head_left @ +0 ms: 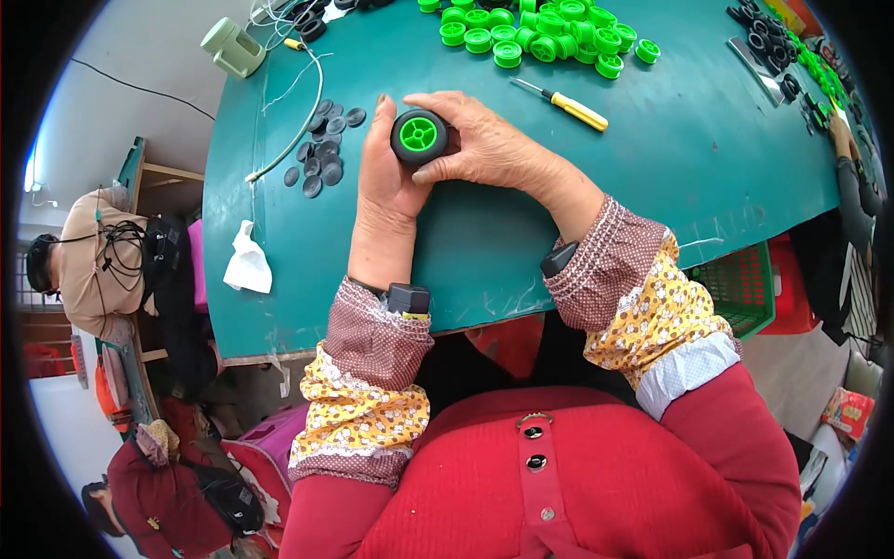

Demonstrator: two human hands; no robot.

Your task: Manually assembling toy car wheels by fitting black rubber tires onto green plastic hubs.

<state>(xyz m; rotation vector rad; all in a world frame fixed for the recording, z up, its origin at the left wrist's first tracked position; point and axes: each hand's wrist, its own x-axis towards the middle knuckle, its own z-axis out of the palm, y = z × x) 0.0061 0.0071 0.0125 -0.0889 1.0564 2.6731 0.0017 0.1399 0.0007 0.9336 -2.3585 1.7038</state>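
Note:
Between my two hands is a small toy wheel point(419, 137), a black tyre around a green spoked hub, held just above the table. My left hand point(385, 163) supports it from the left side, thumb pointing up. From the right, my right hand point(480, 140) grips the tyre with thumb and fingers curled round it. Left of my hands lie several flat black rubber discs point(326, 144). Beyond my right hand rests a screwdriver point(568, 105) with a yellow handle. A heap of green wheel hubs point(549, 33) covers the far middle of the table.
The green table point(494, 252) has a white crumpled tissue point(248, 261), a pale cable point(303, 130) and a pale green mug point(233, 48) on its left. Black tyres point(768, 42) lie far right, near another person's hand point(841, 135). A green basket point(740, 289) stands below the right edge.

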